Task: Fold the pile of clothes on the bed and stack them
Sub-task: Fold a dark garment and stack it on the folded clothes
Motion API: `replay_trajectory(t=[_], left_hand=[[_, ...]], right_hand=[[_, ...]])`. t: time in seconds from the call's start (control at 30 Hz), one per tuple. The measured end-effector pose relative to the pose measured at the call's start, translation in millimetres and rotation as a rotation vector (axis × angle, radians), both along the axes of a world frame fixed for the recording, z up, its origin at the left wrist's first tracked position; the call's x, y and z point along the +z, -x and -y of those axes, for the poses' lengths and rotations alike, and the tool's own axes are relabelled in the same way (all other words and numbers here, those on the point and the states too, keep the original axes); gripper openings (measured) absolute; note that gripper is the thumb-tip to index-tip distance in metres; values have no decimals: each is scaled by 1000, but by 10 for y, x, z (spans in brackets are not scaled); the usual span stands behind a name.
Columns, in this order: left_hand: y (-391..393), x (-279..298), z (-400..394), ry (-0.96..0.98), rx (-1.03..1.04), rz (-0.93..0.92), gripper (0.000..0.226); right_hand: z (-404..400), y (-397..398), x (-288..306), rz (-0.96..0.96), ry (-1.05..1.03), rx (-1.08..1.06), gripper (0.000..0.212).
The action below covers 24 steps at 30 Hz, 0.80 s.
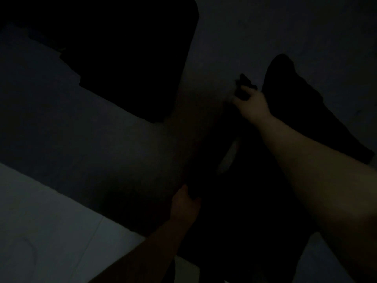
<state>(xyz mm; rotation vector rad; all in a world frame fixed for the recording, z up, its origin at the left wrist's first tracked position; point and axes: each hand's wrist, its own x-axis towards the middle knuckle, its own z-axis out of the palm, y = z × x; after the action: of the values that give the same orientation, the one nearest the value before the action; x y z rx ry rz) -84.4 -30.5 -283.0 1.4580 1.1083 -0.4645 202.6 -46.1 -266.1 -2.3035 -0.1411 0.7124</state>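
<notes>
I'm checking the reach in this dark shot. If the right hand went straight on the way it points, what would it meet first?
Probably only the dark cloth that the right hand already pinches; beyond that, pale bed as far as the dim picture shows.

Both arms are bare with no sleeves showing, and the left hand point(184, 203) and the right hand point(253, 105) wear no gloves, rings or watch that the dim light shows

place: home bedrm, v. dim | cue: bed point(122, 144) w/ dark clothes point(240, 211) spread on it
</notes>
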Motion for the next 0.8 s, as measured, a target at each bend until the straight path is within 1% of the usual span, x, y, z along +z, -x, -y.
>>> replay_trajectory(t=[0.07, 0.1, 0.17, 0.23, 0.27, 0.33, 0.4, 0.43, 0.47, 0.5, 0.53, 0.57, 0.6, 0.67, 0.7, 0.77, 0.8], left_hand=[[-52, 112, 44, -124, 15, -21, 36], [-92, 180, 78, -206, 11, -13, 32], [-161, 306, 170, -352, -12, 69, 33], [-224, 418, 330, -441, -81, 140, 36], [-252, 493, 428, -479, -120, 175, 36], [-295, 549, 694, -549, -247, 322, 42], [-328, 610, 994, -582, -461, 452, 46], [-338, 598, 1147, -501, -605, 445, 46], [-345, 579, 1288, -384, -727, 389, 48], [-326, 527, 1417, -257, -846, 308, 52], [-303, 488, 1518, -187, -962, 205, 54], [-275, 435, 1583, -214, -1030, 132, 54], [-263, 395, 1601, -257, -1052, 80, 54], [-239, 282, 1583, -369, -1041, 27, 54], [-236, 243, 1553, -386, -1021, 18, 54], [-246, 212, 1467, -425, -1063, -22, 58], [-260, 215, 1420, -446, -1111, -62, 58]], right_hand=[[169, -94, 290, -25, -259, -315, 50], [299, -157, 424, -34, -354, -419, 44], [611, -285, 693, -60, -478, -544, 31], [963, -413, 955, -93, -536, -613, 17], [1134, -464, 1078, -126, -540, -615, 14], [1498, -561, 1220, -218, -524, -615, 17], [1932, -609, 1182, -305, -498, -659, 29], [2176, -588, 1072, -354, -454, -692, 27], [2416, -520, 929, -381, -390, -731, 20], [2648, -426, 760, -393, -292, -768, 15], [2845, -310, 583, -401, -190, -788, 13], [3015, -179, 407, -425, -137, -816, 18], [3139, -44, 253, -485, -144, -839, 22], [3263, 188, 44, -566, -206, -854, 20], [3293, 271, -25, -548, -226, -832, 22], [3327, 413, -130, -446, -245, -777, 41], [3316, 481, -138, -403, -237, -748, 46]])
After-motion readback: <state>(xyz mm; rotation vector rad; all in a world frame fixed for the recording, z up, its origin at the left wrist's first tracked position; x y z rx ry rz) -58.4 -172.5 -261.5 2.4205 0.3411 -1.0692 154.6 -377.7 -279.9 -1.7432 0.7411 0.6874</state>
